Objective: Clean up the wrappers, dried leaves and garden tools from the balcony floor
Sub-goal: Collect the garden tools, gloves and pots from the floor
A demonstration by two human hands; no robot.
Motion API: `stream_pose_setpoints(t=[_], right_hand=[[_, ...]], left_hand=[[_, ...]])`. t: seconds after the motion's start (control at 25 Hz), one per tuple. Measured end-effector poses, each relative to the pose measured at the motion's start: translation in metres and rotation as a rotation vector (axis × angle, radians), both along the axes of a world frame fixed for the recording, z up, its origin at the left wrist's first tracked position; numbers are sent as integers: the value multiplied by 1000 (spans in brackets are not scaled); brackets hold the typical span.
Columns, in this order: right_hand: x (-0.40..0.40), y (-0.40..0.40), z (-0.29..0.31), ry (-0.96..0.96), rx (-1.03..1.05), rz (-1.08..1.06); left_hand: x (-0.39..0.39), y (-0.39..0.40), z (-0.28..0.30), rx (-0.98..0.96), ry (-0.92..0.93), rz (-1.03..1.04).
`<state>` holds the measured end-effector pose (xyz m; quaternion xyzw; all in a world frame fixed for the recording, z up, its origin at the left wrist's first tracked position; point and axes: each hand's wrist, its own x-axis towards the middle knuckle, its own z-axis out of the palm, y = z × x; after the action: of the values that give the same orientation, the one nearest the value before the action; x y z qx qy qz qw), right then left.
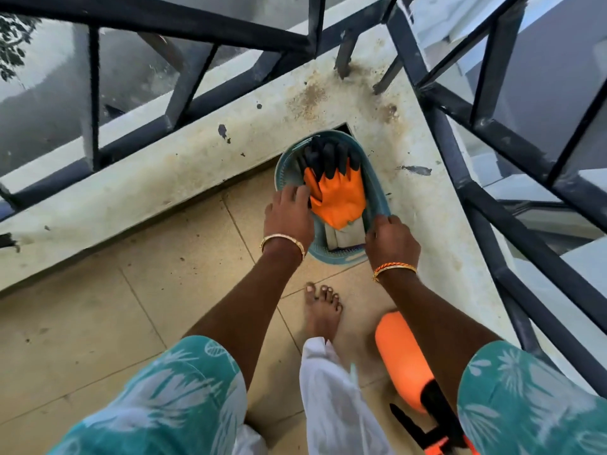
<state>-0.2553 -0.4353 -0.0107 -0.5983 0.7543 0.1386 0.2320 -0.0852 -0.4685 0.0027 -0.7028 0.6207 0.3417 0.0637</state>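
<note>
Both arms reach down, left hand (289,213) and right hand (392,239) with fingers curled, knuckles up.

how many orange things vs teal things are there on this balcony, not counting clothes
Orange: 2, the glove in the basket and the spray bottle on the floor tiles
Teal: 1, the basket, gripped at its rim by the left hand and the right hand
Total: 3

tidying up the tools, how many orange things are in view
2: orange-and-black rubber gloves lying in the teal oval plastic basket; an orange plastic spray bottle on the tiled floor near the right arm. More may be hidden.
</note>
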Motion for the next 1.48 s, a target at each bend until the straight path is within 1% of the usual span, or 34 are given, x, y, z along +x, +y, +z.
stream_pose_setpoints(t=[0.12,0.2,0.32,0.44,0.52,0.6,0.64,0.72,0.84,1.0,1.04,1.12,1.24,1.32,1.48], right_hand=[[4,11,25,49,-175,167],[13,24,51,50,-283,264],[37,50,100,15,-301,371],[64,75,149,9,-276,436],[87,92,191,-2,-284,504],[117,110,239,-27,-266,596],[135,125,264,-61,-272,642],[169,159,309,-136,-255,718],[213,197,368,-204,-296,771],[257,250,440,-260,-389,907],[269,265,457,-269,-409,937],[291,291,486,-293,-435,973],[318,313,508,-339,-492,1055],[341,313,516,-346,-510,1139],[393,310,526,-334,-479,1209]], left_hand=[[-3,37,25,-21,-114,-98],[1,66,49,-4,-157,-80],[18,117,92,41,-183,77],[35,159,142,-13,-192,309],[57,185,179,-48,-210,365],[78,209,225,10,-203,428],[90,223,248,43,-205,498],[117,253,289,46,-247,606],[155,291,349,-35,-314,580],[186,366,431,-92,-410,404],[192,386,449,-109,-439,405],[204,423,474,-132,-496,479],[233,460,500,-110,-531,632],[260,472,512,-124,-586,691],[307,467,533,-157,-605,768]])
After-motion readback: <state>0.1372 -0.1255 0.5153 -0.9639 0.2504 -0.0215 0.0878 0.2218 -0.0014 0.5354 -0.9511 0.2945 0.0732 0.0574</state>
